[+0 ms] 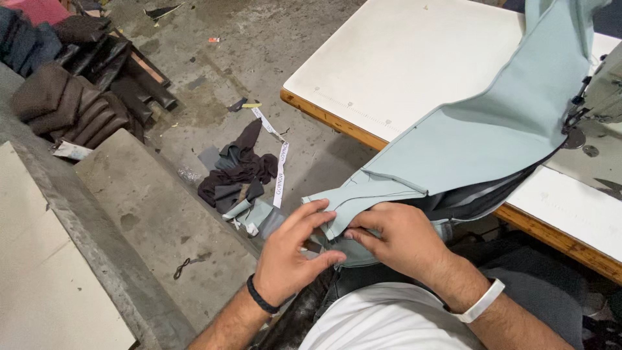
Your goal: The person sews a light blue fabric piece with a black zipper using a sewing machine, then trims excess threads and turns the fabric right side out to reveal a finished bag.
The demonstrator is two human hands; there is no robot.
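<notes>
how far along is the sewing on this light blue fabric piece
Done: a stitched seam line runs along the pale blue-green fabric panel. In hand: left hand and right hand pinch its loose folded end. Left: that end is off the white sewing table, apparently unsewn.

The cloth (492, 129) lies across the table (402, 58), its near end hanging off the edge between both hands (left hand (288, 256), right hand (398, 236)). Scraps (236, 175) lie on the floor left of the table, folded stacks (71, 104) farther left.
</notes>
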